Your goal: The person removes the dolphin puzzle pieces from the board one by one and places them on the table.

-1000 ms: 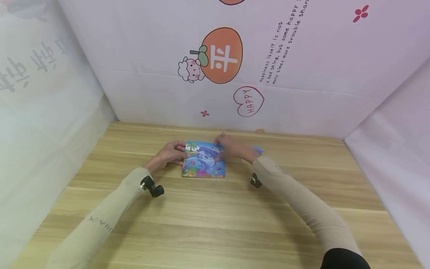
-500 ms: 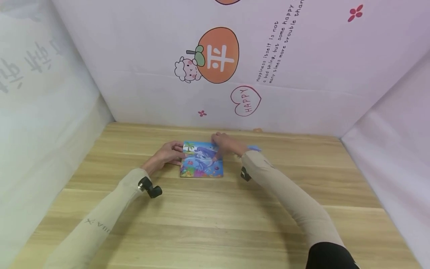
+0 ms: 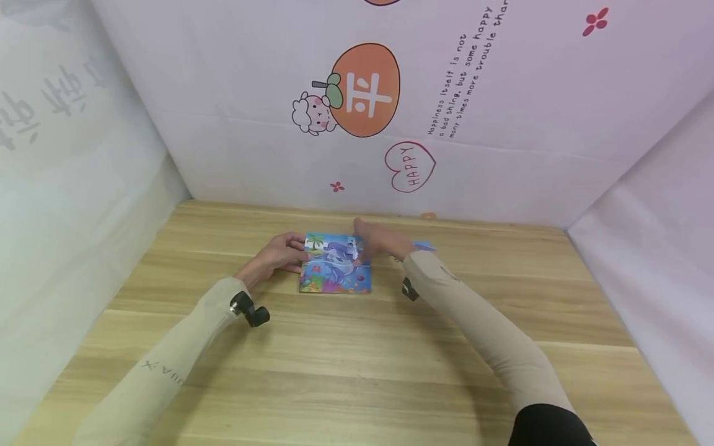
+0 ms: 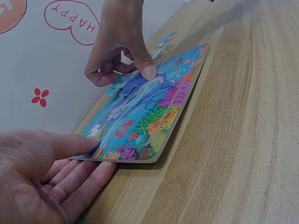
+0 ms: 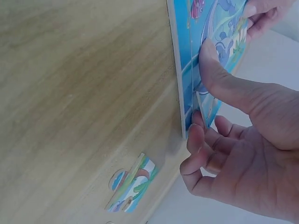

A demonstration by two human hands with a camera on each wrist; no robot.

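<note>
A jigsaw puzzle [image 3: 334,279] with a dolphin and sea picture lies in its thin board on the table, tipped up a little at the left in the left wrist view. My left hand [image 3: 279,253] pinches its left edge, thumb on top and fingers under. At the far right corner is my right hand [image 3: 379,240], its thumb over the dolphin and its fingers curled at the far edge. Between them a jigsaw piece [image 5: 203,105] stands tilted out of the picture, against the fingertips. Part of that piece is hidden by the hand.
Loose jigsaw pieces [image 5: 133,184] lie on the wooden table [image 3: 346,359] right of the puzzle, partly behind the right wrist in the head view. A printed white wall sheet [image 3: 251,155] rises at the table's back edge, with white sheets at both sides.
The right hand's fingers have shifted slightly at the far right corner, and a tilted, pale-edged patch now shows beside the thumb. The left hand keeps its grip on the edge.
</note>
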